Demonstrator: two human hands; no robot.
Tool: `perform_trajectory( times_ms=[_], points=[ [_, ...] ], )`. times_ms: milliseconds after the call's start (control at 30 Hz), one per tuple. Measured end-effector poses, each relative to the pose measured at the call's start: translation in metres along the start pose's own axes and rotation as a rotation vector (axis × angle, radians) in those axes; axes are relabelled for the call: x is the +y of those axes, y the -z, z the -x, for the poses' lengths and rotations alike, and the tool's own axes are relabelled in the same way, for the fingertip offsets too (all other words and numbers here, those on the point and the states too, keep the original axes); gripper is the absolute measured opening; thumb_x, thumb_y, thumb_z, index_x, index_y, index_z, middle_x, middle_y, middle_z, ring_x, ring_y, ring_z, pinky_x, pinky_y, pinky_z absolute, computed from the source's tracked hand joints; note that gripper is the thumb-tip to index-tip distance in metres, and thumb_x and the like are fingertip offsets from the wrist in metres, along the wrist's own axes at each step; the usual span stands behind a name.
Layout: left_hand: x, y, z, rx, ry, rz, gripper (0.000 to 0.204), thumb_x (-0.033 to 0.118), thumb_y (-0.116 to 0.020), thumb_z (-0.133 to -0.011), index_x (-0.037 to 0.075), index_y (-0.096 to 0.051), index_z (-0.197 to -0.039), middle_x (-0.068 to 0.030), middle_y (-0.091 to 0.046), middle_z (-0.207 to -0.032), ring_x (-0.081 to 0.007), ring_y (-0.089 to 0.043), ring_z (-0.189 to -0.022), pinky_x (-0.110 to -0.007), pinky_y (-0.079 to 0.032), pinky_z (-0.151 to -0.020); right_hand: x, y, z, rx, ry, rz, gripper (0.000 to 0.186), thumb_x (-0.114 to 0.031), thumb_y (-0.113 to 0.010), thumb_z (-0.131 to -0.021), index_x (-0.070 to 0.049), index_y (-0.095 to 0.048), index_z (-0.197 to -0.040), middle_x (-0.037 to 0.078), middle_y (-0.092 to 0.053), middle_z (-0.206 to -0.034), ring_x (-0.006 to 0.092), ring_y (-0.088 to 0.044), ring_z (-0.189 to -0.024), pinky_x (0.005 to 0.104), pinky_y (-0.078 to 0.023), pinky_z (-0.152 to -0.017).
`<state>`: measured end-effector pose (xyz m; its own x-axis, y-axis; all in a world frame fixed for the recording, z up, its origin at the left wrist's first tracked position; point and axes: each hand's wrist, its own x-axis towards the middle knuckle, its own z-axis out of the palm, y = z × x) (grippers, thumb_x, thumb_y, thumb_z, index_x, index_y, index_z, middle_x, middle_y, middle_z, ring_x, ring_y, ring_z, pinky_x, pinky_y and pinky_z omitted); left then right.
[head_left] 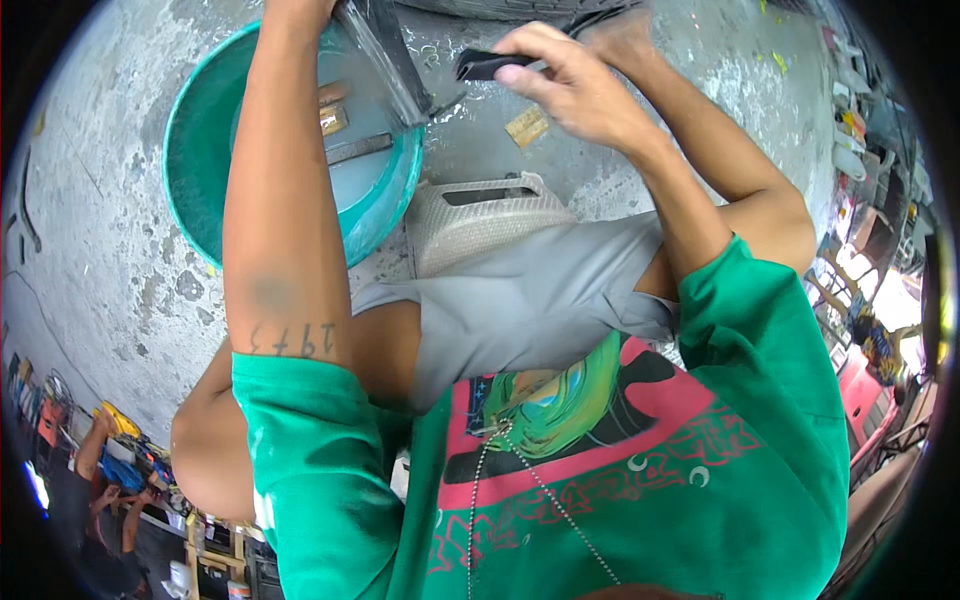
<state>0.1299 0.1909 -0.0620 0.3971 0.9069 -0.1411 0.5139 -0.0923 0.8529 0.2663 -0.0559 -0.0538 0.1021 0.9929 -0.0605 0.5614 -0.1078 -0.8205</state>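
My right hand [570, 85] is closed on a folded black piece [488, 66], perhaps cloth or rubber, above the wet floor right of the green basin. The left forearm reaches across the basin [190, 200] to the top edge, where my left hand [312, 6] is mostly cut off and its fingers are hidden. Beside that hand, a shiny, wet-looking black sheet [390, 60], smeared by motion, slants over the basin's rim. Cloudy water fills the basin. A yellowish block [333, 118] and a dark grey bar [360, 149] show in it.
A tire [480, 8] lies along the top edge. A yellowish rectangular piece [527, 127] rests on the grey concrete floor. Under me is a whitish woven-pattern stool [480, 215]. My bare right foot [620, 45] is near the tire. Clutter [870, 230] lines the right; another person [100, 500] is at lower left.
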Motion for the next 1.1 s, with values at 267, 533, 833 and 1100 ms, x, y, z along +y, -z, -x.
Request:
perform_trajectory(
  times_ms=[267,533,833,1100],
  points=[
    [0.034,0.010,0.029,-0.087,0.106,0.055,0.068,0.018,-0.069,-0.086,-0.011,-0.048,-0.144,-0.0267,-0.066,-0.126,-0.0290,-0.065,-0.109,-0.035,-0.050,-0.095,0.035,-0.022,-0.017,-0.184,0.175,0.079,0.019,-0.008,-0.067,-0.093,-0.004,-0.067,-0.111,0.011,-0.062,-0.092,0.0270,-0.060,-0.087,0.0364,-0.047,-0.077],
    [0.029,0.028,0.023,-0.070,0.068,-0.153,0.061,0.026,-0.066,-0.092,-0.010,-0.052,-0.140,-0.0295,-0.065,-0.127,-0.0305,-0.063,-0.118,-0.035,-0.047,-0.102,0.019,-0.039,-0.024,-0.124,0.192,0.003,0.012,-0.011,-0.068,-0.089,-0.013,-0.071,-0.101,0.012,-0.066,-0.092,0.0327,-0.064,-0.099,0.0441,-0.051,-0.082],
    [-0.085,0.045,0.141,-0.135,0.566,0.043,0.028,0.027,-0.067,-0.096,0.001,-0.069,-0.104,-0.0108,-0.069,-0.085,-0.0152,-0.062,-0.066,-0.030,-0.052,-0.055,0.015,0.018,-0.030,0.222,-0.172,-0.251,0.017,-0.009,-0.068,-0.089,-0.003,-0.070,-0.104,0.020,-0.062,-0.090,0.0398,-0.062,-0.084,0.0444,-0.048,-0.077],
    [-0.123,0.002,0.156,-0.397,0.587,-0.250,0.039,0.032,-0.067,-0.095,0.004,-0.068,-0.122,-0.0111,-0.072,-0.111,-0.0199,-0.069,-0.093,-0.035,-0.060,-0.073,0.010,0.004,-0.013,0.090,-0.031,-0.141,0.014,-0.011,-0.066,-0.091,-0.003,-0.069,-0.103,0.021,-0.064,-0.092,0.0408,-0.063,-0.087,0.0465,-0.050,-0.078]
  ],
)
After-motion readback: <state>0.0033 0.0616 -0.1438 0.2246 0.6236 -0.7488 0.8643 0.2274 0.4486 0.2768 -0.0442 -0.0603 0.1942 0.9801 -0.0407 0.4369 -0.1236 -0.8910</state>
